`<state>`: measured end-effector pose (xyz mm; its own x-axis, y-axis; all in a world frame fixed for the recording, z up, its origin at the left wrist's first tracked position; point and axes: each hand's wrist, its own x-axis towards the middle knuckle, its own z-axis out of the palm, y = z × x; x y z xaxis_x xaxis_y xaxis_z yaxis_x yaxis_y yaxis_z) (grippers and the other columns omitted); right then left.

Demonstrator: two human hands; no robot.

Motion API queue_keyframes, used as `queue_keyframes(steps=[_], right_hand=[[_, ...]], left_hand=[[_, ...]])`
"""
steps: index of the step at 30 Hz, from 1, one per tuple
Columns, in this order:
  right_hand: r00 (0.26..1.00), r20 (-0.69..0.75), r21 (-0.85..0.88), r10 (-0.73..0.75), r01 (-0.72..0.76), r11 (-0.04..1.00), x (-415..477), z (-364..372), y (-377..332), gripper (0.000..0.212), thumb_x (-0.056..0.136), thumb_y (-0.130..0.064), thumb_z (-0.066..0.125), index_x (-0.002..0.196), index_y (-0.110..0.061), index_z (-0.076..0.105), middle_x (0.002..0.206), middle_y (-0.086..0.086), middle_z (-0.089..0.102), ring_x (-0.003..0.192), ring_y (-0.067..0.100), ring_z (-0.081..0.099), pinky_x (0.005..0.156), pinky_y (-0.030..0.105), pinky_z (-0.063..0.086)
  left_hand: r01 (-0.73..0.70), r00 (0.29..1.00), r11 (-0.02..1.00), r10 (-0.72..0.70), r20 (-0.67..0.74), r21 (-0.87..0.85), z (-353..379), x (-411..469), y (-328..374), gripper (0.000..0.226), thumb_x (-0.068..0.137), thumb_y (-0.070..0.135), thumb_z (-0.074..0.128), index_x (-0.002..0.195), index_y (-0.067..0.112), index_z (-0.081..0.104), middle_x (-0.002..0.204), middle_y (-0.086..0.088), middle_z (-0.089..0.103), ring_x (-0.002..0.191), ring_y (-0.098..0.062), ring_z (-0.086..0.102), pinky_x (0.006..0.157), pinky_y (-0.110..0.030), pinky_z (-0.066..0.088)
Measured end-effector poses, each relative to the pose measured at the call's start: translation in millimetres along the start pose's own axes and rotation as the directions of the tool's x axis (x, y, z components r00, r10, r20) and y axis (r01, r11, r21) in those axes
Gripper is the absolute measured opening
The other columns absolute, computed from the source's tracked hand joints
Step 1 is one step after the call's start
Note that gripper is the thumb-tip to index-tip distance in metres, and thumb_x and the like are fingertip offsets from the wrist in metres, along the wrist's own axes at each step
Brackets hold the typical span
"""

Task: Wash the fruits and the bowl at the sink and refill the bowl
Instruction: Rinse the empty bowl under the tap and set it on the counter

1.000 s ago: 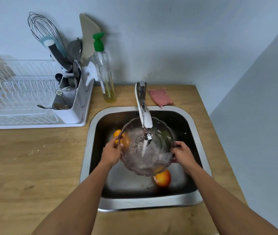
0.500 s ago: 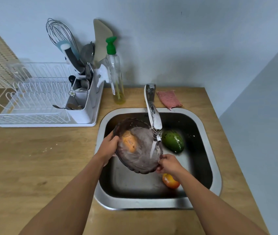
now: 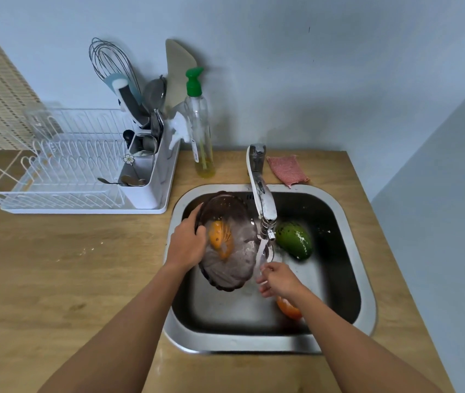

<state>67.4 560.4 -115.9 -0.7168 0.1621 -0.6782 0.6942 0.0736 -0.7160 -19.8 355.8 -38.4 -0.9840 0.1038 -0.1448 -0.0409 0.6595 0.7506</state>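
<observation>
Fig. 1: my left hand [image 3: 186, 245] grips the left rim of the tilted bowl [image 3: 234, 268] over the sink [image 3: 364, 293], my right hand [image 3: 278, 280] hangs slack-fingered just right of it, with 1 green fruit [image 3: 295, 239] farther right, nearest that hand.

Home kitchen: steel sink [image 3: 339, 211] with running tap [image 3: 262, 194] set in wooden table [image 3: 55, 279]; white dish rack [image 3: 64, 171] with whisk [image 3: 109, 61]; dish-soap bottle [image 3: 200, 131]; scrub pad [image 3: 288, 170] at the wall.
</observation>
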Motion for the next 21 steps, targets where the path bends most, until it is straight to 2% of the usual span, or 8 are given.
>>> queue_keyframes(steps=[3,6,12,15,18,21], right_hand=[[0.999,-0.031,0.029,-0.026,0.027,0.999,0.1,-9.3,-4.8,0.017,0.1,-0.012,0.039,0.094,-0.01,0.054,0.078,0.012,0.057,0.051,0.019,0.05,0.044,0.024,0.041],[0.993,-0.091,0.031,-0.069,0.072,0.997,-1.6,-21.7,-10.8,0.019,0.099,-0.012,0.04,0.093,-0.009,0.057,0.074,0.009,0.059,0.051,0.017,0.049,0.044,0.025,0.037],[0.961,-0.203,-0.066,-0.19,0.18,0.982,3.0,-38.8,-13.8,0.028,0.1,-0.021,0.039,0.097,-0.008,0.063,0.071,0.004,0.062,0.054,0.016,0.052,0.049,0.028,0.04],[0.949,-0.219,-0.131,-0.226,0.2,0.971,5.9,-49.9,-23.2,0.027,0.099,-0.021,0.04,0.091,-0.01,0.064,0.071,0.004,0.063,0.054,0.017,0.054,0.049,0.028,0.041],[0.952,-0.193,-0.195,-0.238,0.2,0.96,5.1,-55.8,-29.0,0.025,0.097,-0.016,0.041,0.087,-0.009,0.063,0.069,0.005,0.062,0.052,0.017,0.053,0.049,0.027,0.041],[0.961,-0.135,-0.227,-0.242,0.208,0.952,1.7,-51.6,-28.5,0.023,0.098,-0.015,0.04,0.088,-0.012,0.061,0.069,0.003,0.061,0.052,0.017,0.052,0.047,0.025,0.039]], left_hand=[[-0.078,0.994,0.997,0.079,-0.08,0.009,1.7,-1.9,5.6,0.056,0.092,0.016,0.041,0.146,0.029,0.038,0.132,-0.006,0.058,0.119,-0.025,0.055,0.105,-0.041,0.043],[-0.147,0.978,0.989,0.151,-0.146,0.035,4.0,-5.8,18.1,0.058,0.093,0.01,0.043,0.148,0.028,0.037,0.134,-0.008,0.054,0.117,-0.025,0.055,0.101,-0.038,0.043],[-0.228,0.937,0.96,0.262,-0.232,0.166,9.4,-15.6,25.5,0.063,0.091,0.007,0.044,0.149,0.029,0.034,0.127,-0.014,0.054,0.082,-0.035,0.061,0.07,-0.044,0.053],[-0.251,0.92,0.946,0.299,-0.253,0.206,10.3,-17.3,26.9,0.064,0.086,0.012,0.038,0.149,0.026,0.036,0.123,-0.016,0.055,0.073,-0.036,0.06,0.062,-0.04,0.051],[-0.238,0.914,0.952,0.286,-0.286,0.192,10.6,-20.4,25.1,0.064,0.086,0.009,0.041,0.149,0.024,0.037,0.123,-0.016,0.055,0.075,-0.035,0.06,0.062,-0.036,0.046],[-0.22,0.917,0.96,0.263,-0.298,0.172,10.5,-23.1,27.5,0.064,0.087,0.009,0.04,0.149,0.025,0.036,0.123,-0.016,0.055,0.078,-0.034,0.06,0.065,-0.038,0.048]])
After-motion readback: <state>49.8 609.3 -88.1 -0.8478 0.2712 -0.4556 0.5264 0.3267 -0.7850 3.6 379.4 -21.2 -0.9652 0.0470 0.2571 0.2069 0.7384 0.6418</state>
